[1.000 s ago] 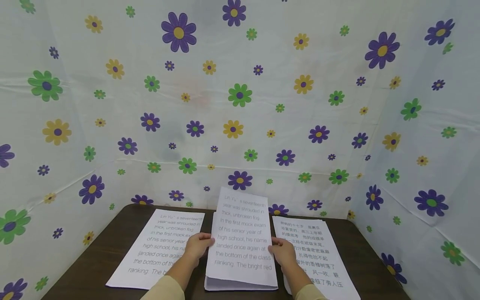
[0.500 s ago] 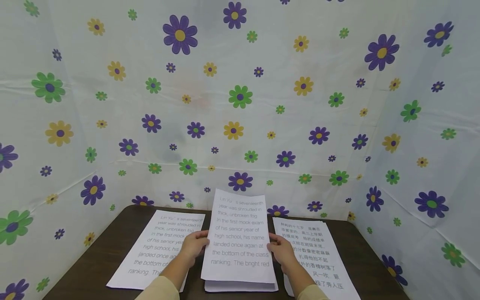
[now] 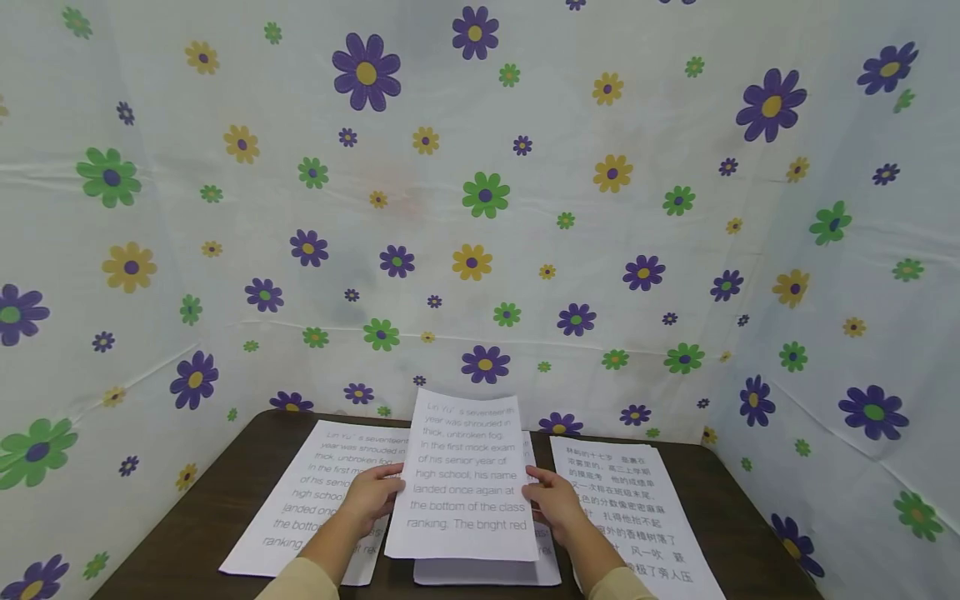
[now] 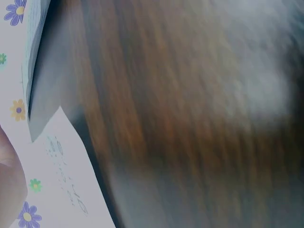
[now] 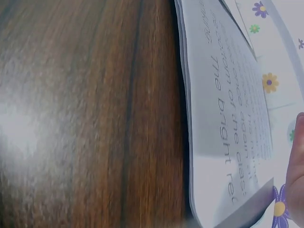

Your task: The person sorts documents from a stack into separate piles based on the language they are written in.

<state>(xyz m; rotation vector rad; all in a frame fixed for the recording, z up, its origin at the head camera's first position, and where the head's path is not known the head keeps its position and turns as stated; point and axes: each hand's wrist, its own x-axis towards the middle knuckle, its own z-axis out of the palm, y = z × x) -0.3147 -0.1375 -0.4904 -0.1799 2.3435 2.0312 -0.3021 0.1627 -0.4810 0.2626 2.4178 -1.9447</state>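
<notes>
A printed sheet of paper [image 3: 465,483] with English text, possibly with others behind it, is raised and tilted upright in the head view. My left hand [image 3: 371,498] pinches its left edge, and my right hand [image 3: 557,502] pinches its right edge. Below it lies the middle paper stack [image 3: 487,572], mostly covered by the held sheet. The right wrist view shows that stack's printed top [image 5: 213,137] and a strip of my right hand [image 5: 295,175]. Only a little of my left hand [image 4: 10,183] enters the left wrist view.
An English-text paper stack [image 3: 300,475] lies on the left, partly under my left forearm. On the right is a stack with Chinese text [image 3: 637,517]. All rest on a dark brown wooden table [image 3: 195,533]. A flower-patterned white cloth [image 3: 420,175] surrounds its back and sides.
Both hands have moved left with the held sheet, lifting its lower edge away from the middle stack. More of that stack's top now shows underneath and at its right.
</notes>
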